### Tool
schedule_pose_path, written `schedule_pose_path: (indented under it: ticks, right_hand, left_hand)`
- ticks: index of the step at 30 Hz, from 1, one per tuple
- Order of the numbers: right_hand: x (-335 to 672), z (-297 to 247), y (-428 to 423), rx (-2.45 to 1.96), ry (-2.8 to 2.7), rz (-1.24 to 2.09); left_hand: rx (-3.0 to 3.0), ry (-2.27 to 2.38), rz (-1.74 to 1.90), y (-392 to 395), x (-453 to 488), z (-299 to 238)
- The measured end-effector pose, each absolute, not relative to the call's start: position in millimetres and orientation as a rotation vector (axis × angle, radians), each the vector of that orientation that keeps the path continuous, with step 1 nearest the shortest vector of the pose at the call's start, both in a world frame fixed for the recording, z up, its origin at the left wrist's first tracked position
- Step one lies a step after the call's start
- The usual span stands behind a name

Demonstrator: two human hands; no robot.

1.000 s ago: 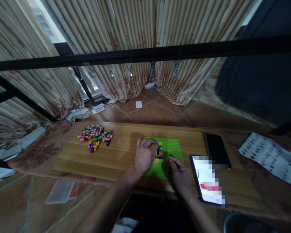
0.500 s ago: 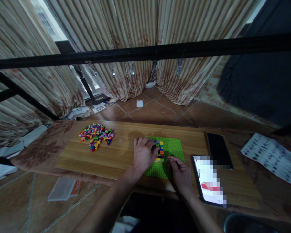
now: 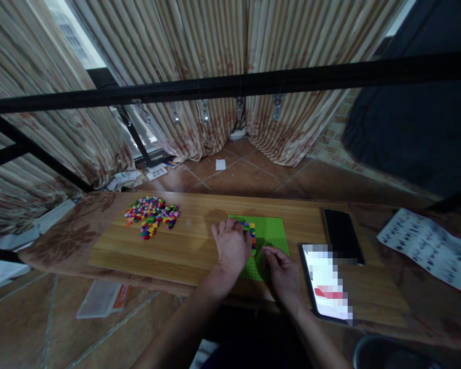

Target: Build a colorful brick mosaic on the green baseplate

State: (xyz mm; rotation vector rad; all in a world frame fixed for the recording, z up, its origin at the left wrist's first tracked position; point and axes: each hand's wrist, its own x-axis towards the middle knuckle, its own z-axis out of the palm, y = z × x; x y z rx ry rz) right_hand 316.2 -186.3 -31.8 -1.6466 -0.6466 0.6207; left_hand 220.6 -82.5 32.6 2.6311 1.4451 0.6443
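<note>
A green studded baseplate (image 3: 273, 233) lies on the wooden board, and small coloured toy bricks (image 3: 253, 239) are set on it in an outline. My left hand (image 3: 232, 247) is over the left part of that outline, fingers curled down and covering some of the bricks. Its fingertips are hidden, so what it pinches does not show. At the plate's front right, my right hand (image 3: 282, 271) has thumb and forefinger pressed together; anything between them is too small to make out. A loose pile of mixed bricks (image 3: 148, 209) sits at the board's left.
Right of the plate lie a lit phone (image 3: 326, 284) and a dark phone (image 3: 342, 234). A printed sheet (image 3: 426, 248) rests on the far right. A clear plastic box (image 3: 97, 300) is on the floor at front left. A black rail (image 3: 223, 87) crosses beyond the board.
My left hand has tipped forward and a little right over the brick outline, covering more of it. The right hand stays pinched beside the bricks. The whole view has shifted slightly.
</note>
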Motion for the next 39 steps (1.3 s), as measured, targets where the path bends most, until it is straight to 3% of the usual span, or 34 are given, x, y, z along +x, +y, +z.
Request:
schedule_pose_path:
  ticks: [12, 25, 39]
  right_hand:
    - [316, -26, -187, -1.666, -0.658, 0.559]
    - [339, 10, -135, -1.776, -1.570, -0.014]
    - [335, 3, -124, -1.794, -1.531, -0.015]
  left_hand:
    - [2.509, 1.355, 0.831, -78, 215, 30]
    - [2.432, 1.354, 0.766, -90, 205, 17]
    - [2.134, 1.255, 0.827, -91, 203, 10]
